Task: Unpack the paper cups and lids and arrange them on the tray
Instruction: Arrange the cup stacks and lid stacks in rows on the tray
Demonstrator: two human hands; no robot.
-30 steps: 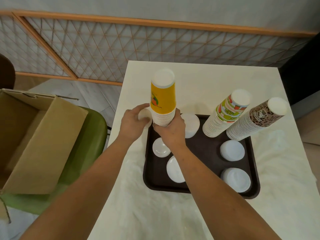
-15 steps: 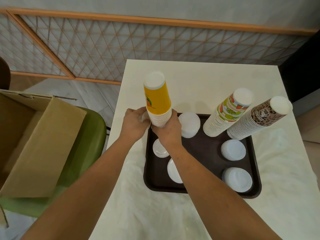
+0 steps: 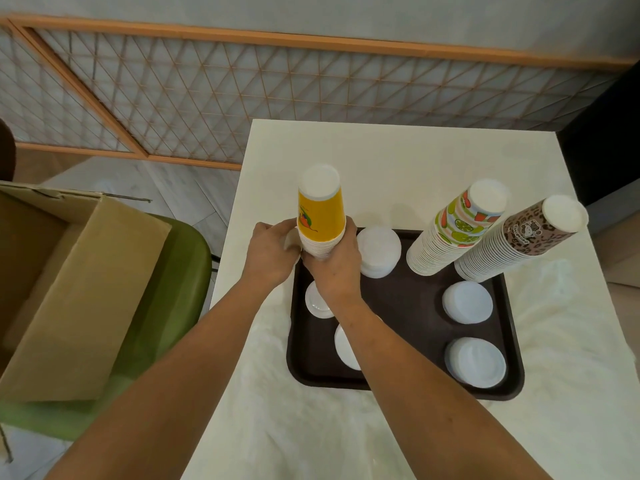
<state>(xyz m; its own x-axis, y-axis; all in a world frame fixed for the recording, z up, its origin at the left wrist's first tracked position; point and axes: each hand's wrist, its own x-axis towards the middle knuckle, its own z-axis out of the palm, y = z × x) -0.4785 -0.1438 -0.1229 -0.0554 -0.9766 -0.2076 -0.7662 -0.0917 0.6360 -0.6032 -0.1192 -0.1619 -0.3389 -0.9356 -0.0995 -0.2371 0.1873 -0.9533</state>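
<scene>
Moved: yellow stack (image 3: 320, 216) is sitting lower and leaning a bit more left than 1 s ago; L hand (image 3: 273, 251) is closing in tighter on its base.
R hand (image 3: 336, 268): wrapping round the stack's lower rims from the near-right side, gripping it.
L hand: fingers are curling against the stack's left side, seemingly gripping too; a white bit is showing btwn fingers and cups, can't tell what.
Stack spot: hanging or resting over the far-left corner of the tray (image 3: 398, 306); both hands are hiding its base, so contact w/ the tray can't be told.
Other cups: striped stack (image 3: 457, 226) and brown stack (image 3: 523, 237) are standing upside down, side by side, at the tray's far-right end, both leaning right.
Lid piles: five are lying on the tray; one (image 3: 379, 251) just right of the R hand, two (image 3: 467, 301) down the right side, two near-left partly hiding under the R arm.
Box (image 3: 69, 289): sitting open on a green seat (image 3: 166, 289) left of the table (image 3: 381, 154); its inside is only partly showing.
Progress: prob. late; two cup stacks and the lids are already sitting in place, and the third stack is going down now.
Left to do: settling the yellow stack upright and letting go; whether more is waiting in the box can't be judged.
</scene>
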